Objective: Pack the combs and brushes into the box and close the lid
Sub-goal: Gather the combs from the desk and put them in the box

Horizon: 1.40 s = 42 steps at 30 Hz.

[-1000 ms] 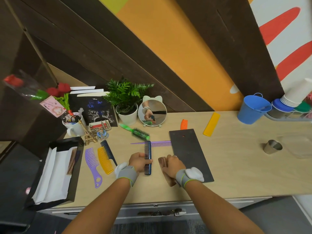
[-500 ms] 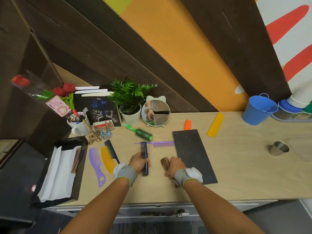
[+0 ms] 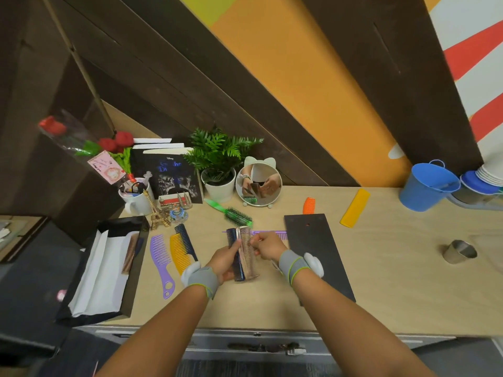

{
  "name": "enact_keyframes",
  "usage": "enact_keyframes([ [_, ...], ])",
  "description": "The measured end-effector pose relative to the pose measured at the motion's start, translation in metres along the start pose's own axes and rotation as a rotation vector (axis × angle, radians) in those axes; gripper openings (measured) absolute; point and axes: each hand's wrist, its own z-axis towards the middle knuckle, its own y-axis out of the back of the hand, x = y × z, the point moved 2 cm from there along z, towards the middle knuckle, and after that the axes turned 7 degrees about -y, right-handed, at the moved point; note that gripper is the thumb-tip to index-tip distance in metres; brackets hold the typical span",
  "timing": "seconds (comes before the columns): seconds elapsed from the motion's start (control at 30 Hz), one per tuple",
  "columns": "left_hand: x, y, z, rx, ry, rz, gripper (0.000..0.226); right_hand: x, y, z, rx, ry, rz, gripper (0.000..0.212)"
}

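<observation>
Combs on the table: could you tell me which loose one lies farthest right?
The yellow comb without a handle, lying near the blue bucket; the other yellow one sits far left.

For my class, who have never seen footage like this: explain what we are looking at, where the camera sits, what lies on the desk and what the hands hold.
There is no machine here. A person wears one wide-angle camera on the head, looking down at their two bare hands, each with a grey wristband. The left hand has its grip on a dark blue comb; the right hand helps hold a brownish comb against it. On the pale wooden desk lie a flat black lid, an open black box lined with white paper, a purple handled comb, a yellow wide-toothed comb, a green round brush, a small orange comb and a yellow flat comb.
</observation>
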Motion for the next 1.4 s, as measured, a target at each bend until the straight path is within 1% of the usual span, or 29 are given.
enact_keyframes([
  [0.1, 0.0, 0.002, -0.004, 0.028, -0.043, -0.019, 0.013, 0.004, -0.01, 0.002, 0.014, 0.003, 0.056, 0.037],
  [0.13, 0.001, 0.005, -0.003, 0.031, -0.051, -0.037, 0.012, 0.005, -0.013, 0.003, 0.011, -0.005, 0.07, 0.037],
  [0.23, 0.002, 0.016, -0.001, 0.026, -0.075, -0.061, 0.02, 0.008, -0.022, 0.003, 0.026, -0.034, 0.098, 0.034],
  [0.33, 0.0, 0.032, -0.004, -0.019, -0.096, -0.026, 0.014, 0.015, -0.031, 0.001, 0.035, -0.031, 0.098, 0.035],
  [0.4, 0.001, 0.046, -0.002, -0.083, -0.113, -0.002, 0.016, 0.022, -0.037, 0.0, 0.039, -0.011, 0.105, 0.036],
  [0.5, -0.001, 0.072, 0.001, -0.212, -0.156, 0.065, 0.03, 0.032, -0.049, -0.002, 0.036, 0.003, 0.093, 0.036],
  [0.6, -0.007, 0.098, 0.003, -0.303, -0.16, 0.007, 0.032, 0.041, -0.064, 0.0, 0.049, 0.004, 0.037, 0.034],
  [0.67, -0.017, 0.115, 0.001, -0.311, -0.172, -0.038, 0.024, 0.046, -0.077, 0.002, 0.075, -0.007, 0.013, 0.033],
  [0.77, -0.027, 0.139, 0.002, -0.307, -0.182, -0.037, 0.017, 0.052, -0.096, 0.004, 0.092, -0.028, -0.042, 0.031],
  [0.9, -0.037, 0.167, 0.007, -0.307, -0.186, -0.056, 0.019, 0.062, -0.121, 0.006, 0.1, -0.028, -0.164, 0.026],
  [0.93, -0.039, 0.173, 0.008, -0.305, -0.176, -0.063, 0.02, 0.065, -0.127, 0.007, 0.101, -0.019, -0.2, 0.023],
  [1.03, -0.047, 0.188, 0.012, -0.266, -0.153, -0.126, 0.029, 0.073, -0.144, 0.009, 0.106, 0.01, -0.328, 0.006],
  [1.07, -0.05, 0.194, 0.014, -0.251, -0.143, -0.153, 0.033, 0.074, -0.15, 0.011, 0.111, 0.018, -0.369, 0.006],
  [1.2, -0.061, 0.212, 0.021, -0.23, -0.128, -0.223, 0.035, 0.076, -0.169, 0.014, 0.102, 0.021, -0.495, 0.017],
  [1.4, -0.063, 0.229, 0.035, -0.195, -0.071, -0.226, 0.038, 0.076, -0.187, 0.016, 0.0, -0.04, -0.559, 0.052],
])
